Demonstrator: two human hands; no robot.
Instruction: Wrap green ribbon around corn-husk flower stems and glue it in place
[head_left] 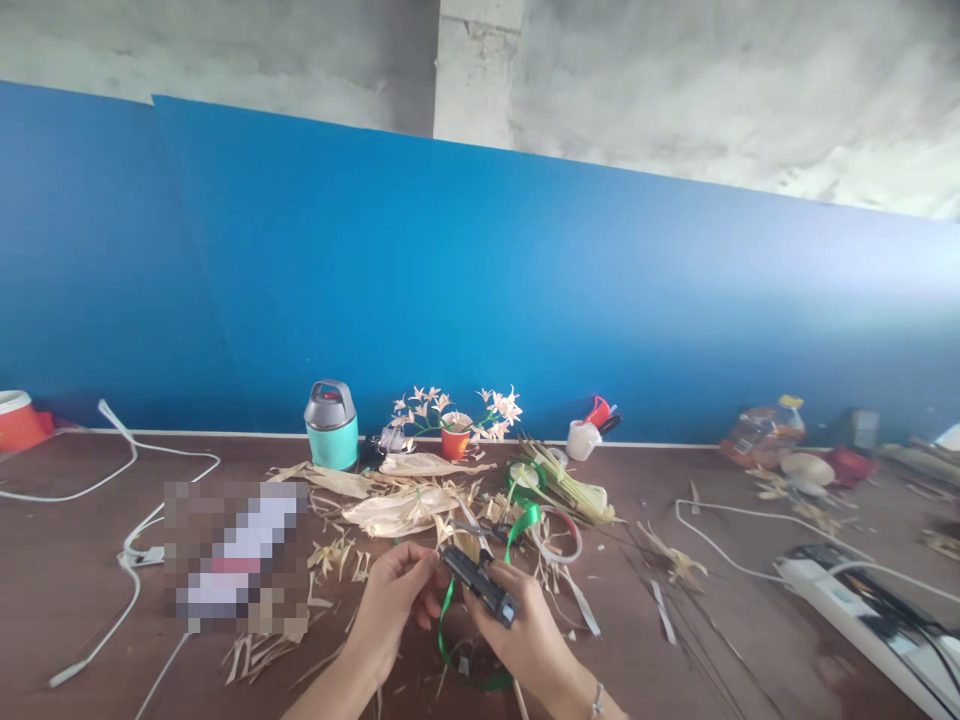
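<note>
My right hand [525,620] is wrapped around a black tool [478,585] that looks like a stapler, its long body slanting up to the left. My left hand [397,600] is closed in a pinch at the tool's far end; whatever lies between its fingertips is too small to make out. Green ribbon [444,620] hangs between the hands and loops on the table below them. Just beyond, dried corn husks [409,510] lie heaped beside a roll of tape [576,545] and more green ribbon [527,518].
Husk flowers stand in an orange cup [454,442] by the blue partition [465,280]. To its left is a teal container [332,440]; to its right, a white pen cup [581,440]. A power strip [847,620] lies at right, white cables [135,590] at left. Husk scraps litter the brown table [637,650].
</note>
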